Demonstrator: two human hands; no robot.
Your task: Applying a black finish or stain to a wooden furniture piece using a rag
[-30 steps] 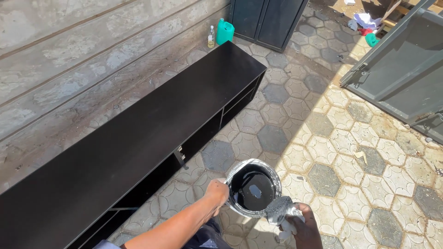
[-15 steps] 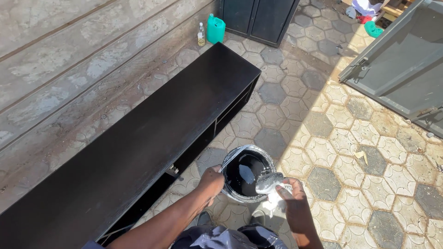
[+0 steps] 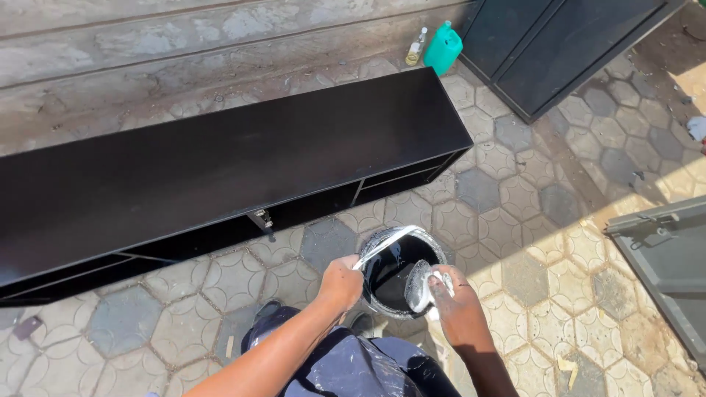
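A round metal paint bucket (image 3: 399, 306) with black paint inside stands on the paving stones in front of me. My left hand (image 3: 340, 282) grips its rim on the left side, by the pale handle (image 3: 384, 244) that arcs over the top. My right hand (image 3: 450, 298) is closed on a paint-smeared cup or scoop (image 3: 419, 285) tipped over the bucket's opening. A long low black cabinet (image 3: 220, 158) lies along the wall just beyond the bucket.
A green jug (image 3: 443, 47) and a small bottle (image 3: 416, 48) stand by the wall at the cabinet's far end. Dark metal door panels (image 3: 551, 44) lean at upper right. A grey metal panel (image 3: 665, 257) lies at right. My paint-stained trousers (image 3: 353, 367) show below.
The view has swung so the cabinet now runs across the frame. My right hand has brought the scoop to the bucket's right rim; my left hand stays on the rim.
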